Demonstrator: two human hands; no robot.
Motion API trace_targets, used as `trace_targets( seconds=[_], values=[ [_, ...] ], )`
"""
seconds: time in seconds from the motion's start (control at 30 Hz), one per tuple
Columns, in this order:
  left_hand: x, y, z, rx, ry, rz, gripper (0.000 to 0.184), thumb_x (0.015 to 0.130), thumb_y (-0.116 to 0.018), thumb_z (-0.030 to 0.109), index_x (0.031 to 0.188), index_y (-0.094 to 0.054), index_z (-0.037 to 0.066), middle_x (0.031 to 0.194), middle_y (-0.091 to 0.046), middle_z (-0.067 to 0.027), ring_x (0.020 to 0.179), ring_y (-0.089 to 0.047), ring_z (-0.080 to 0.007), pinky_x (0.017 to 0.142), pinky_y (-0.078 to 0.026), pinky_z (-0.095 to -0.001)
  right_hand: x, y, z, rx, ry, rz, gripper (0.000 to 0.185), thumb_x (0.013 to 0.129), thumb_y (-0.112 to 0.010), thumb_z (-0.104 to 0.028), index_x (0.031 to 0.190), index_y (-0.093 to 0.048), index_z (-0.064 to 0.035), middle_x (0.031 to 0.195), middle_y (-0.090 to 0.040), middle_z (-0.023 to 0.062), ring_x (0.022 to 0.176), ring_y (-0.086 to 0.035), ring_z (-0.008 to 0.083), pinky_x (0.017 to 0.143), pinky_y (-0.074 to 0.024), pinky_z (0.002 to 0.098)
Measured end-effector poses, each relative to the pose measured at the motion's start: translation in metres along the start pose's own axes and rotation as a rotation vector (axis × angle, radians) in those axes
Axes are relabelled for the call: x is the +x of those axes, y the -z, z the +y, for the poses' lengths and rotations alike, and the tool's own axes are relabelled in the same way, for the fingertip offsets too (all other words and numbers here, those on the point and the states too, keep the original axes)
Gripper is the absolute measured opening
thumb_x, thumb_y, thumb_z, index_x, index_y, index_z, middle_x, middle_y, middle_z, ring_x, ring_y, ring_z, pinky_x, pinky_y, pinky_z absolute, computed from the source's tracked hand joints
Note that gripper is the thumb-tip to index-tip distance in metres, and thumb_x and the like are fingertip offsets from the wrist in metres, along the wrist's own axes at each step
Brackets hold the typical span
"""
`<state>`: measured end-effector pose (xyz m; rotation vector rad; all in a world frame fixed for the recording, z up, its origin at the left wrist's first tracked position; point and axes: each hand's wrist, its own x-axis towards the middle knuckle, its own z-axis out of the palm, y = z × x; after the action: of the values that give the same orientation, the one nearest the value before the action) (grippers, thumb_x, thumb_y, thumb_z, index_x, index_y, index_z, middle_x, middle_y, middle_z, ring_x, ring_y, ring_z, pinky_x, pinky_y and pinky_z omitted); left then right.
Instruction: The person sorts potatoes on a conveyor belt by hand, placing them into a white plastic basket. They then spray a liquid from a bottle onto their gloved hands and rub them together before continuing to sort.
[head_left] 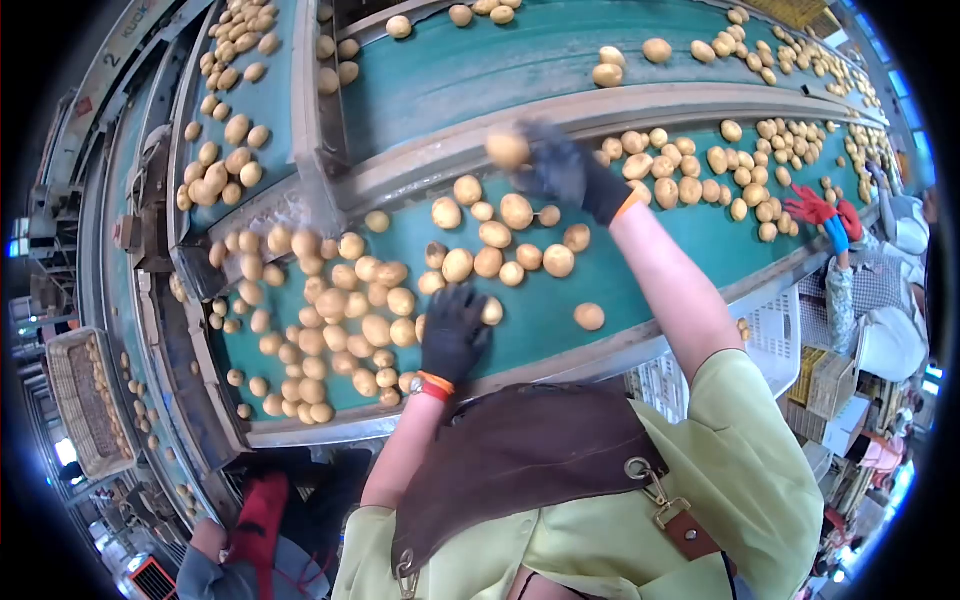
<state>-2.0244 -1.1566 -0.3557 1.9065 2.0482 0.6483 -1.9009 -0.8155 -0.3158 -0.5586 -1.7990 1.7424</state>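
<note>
Many potatoes (375,330) lie spread over a green conveyor belt (530,340) in front of me. My left hand (455,333), in a dark glove, rests low over the belt among the potatoes, one potato (492,311) beside its fingers; what its fingers hold, if anything, is hidden. Above the metal divider, my right hand (565,172), also gloved, reaches out, blurred by motion. A blurred potato (507,150) is at its fingertips, near the divider between the two belts.
An upper belt (450,85) carries more potatoes beyond the metal divider (400,170). At the right, a co-worker's red-gloved hands (812,207) are over the same belt. White crates (775,335) stand below the belt edge; another person (265,530) is at lower left.
</note>
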Motion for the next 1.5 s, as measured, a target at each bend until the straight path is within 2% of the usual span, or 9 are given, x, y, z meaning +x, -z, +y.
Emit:
trace_targets(
  seconds=[0.2, 0.23, 0.37, 0.73, 0.77, 0.9, 1.03, 1.1, 1.5],
  values=[
    [-0.044, 0.037, -0.058, 0.108, 0.189, 0.12, 0.073, 0.08, -0.081, 0.041, 0.141, -0.058, 0.01, 0.145, -0.055, -0.0161, 0.141, -0.043, -0.0431, 0.12, -0.028, -0.0581, -0.018, 0.038, 0.053, -1.301, 0.153, -0.115, 0.024, 0.1, -0.053, -0.025, 0.114, -0.067, -0.011, 0.111, -0.068, 0.017, 0.097, -0.068, 0.0343, 0.084, -0.0508, 0.0457],
    [-0.053, 0.036, -0.065, 0.19, 0.166, 0.147, 0.073, 0.078, -0.082, 0.041, 0.14, -0.059, 0.008, 0.144, -0.055, -0.0159, 0.138, -0.046, -0.0433, 0.118, -0.031, -0.0588, -0.031, -0.01, -0.007, -0.969, -0.398, -0.169, 0.023, 0.096, -0.055, -0.026, 0.113, -0.068, -0.0168, 0.115, -0.065, 0.013, 0.103, -0.064, 0.034, 0.084, -0.0505, 0.0475],
    [-0.062, 0.039, -0.05, 0.041, 0.169, 0.23, 0.06, 0.082, -0.079, 0.029, 0.136, -0.062, 0.01, 0.149, -0.051, -0.0177, 0.14, -0.044, -0.0428, 0.119, -0.031, -0.0562, -0.091, -0.09, 0.044, -1.75, 0.217, 0.154, 0.025, 0.09, -0.061, -0.03, 0.111, -0.07, -0.0193, 0.122, -0.06, 0.0065, 0.119, -0.054, 0.0287, 0.082, -0.0495, 0.0476],
    [-0.113, 0.073, -0.099, 0.036, 0.074, 0.047, 0.061, 0.085, -0.073, 0.041, 0.139, -0.061, 0.016, 0.149, -0.053, -0.0127, 0.142, -0.039, -0.0478, 0.119, -0.028, -0.0608, -0.066, -0.074, -0.002, -0.307, -0.691, -0.129, 0.042, 0.098, -0.054, -0.026, 0.135, -0.059, -0.0098, 0.134, -0.063, 0.0171, 0.116, -0.064, 0.0372, 0.099, -0.0517, 0.0445],
    [-0.124, 0.087, -0.107, 0.165, 0.135, 0.05, 0.062, 0.086, -0.073, 0.042, 0.14, -0.061, 0.016, 0.147, -0.055, -0.0128, 0.142, -0.039, -0.0483, 0.12, -0.027, -0.0606, -0.037, -0.059, 0.013, -0.623, -0.263, -0.588, 0.041, 0.103, -0.056, -0.025, 0.143, -0.056, -0.0146, 0.126, -0.061, -0.0014, 0.113, -0.056, 0.0111, 0.089, -0.0531, 0.0325],
    [-0.162, 0.086, -0.147, 0.057, 0.308, 0.14, 0.059, 0.086, -0.073, 0.04, 0.137, -0.063, 0.012, 0.146, -0.057, -0.0153, 0.143, -0.039, -0.047, 0.122, -0.021, -0.0606, 0.026, -0.1, -0.018, 0.609, -0.286, 0.121, 0.039, 0.101, -0.056, -0.027, 0.136, -0.06, -0.0091, 0.127, -0.065, 0.0108, 0.11, -0.065, 0.0257, 0.095, -0.052, 0.0388],
    [-0.19, 0.1, -0.178, 0.234, 0.37, 0.253, 0.057, 0.088, -0.075, 0.031, 0.139, -0.062, 0.009, 0.147, -0.055, -0.0187, 0.141, -0.043, -0.0449, 0.12, -0.028, -0.0563, 0.021, -0.161, -0.024, -0.805, -0.493, -0.24, 0.049, 0.096, -0.063, -0.028, 0.143, -0.054, -0.0132, 0.142, -0.055, 0.0124, 0.121, -0.059, 0.0242, 0.097, -0.0513, 0.0419],
    [-0.203, 0.101, -0.184, 0.167, 0.442, 0.295, 0.054, 0.088, -0.075, 0.025, 0.139, -0.062, 0.009, 0.149, -0.054, -0.0176, 0.141, -0.043, -0.0442, 0.12, -0.031, -0.0541, -0.042, -0.19, 0.057, -1.377, 0.132, -0.386, 0.047, 0.092, -0.067, -0.031, 0.136, -0.061, -0.0148, 0.134, -0.06, 0.0137, 0.117, -0.063, 0.0281, 0.092, -0.0523, 0.0441],
    [-0.212, 0.083, -0.168, -0.073, 0.209, 0.093, 0.055, 0.084, -0.077, 0.026, 0.135, -0.064, 0.012, 0.149, -0.052, -0.0175, 0.139, -0.047, -0.0394, 0.116, -0.037, -0.052, -0.035, -0.34, 0.081, -1.249, 0.42, -0.257, 0.022, 0.089, -0.063, -0.021, 0.107, -0.073, -0.0156, 0.114, -0.069, 0.0136, 0.104, -0.065, 0.033, 0.084, -0.0526, 0.0459]
  ],
)
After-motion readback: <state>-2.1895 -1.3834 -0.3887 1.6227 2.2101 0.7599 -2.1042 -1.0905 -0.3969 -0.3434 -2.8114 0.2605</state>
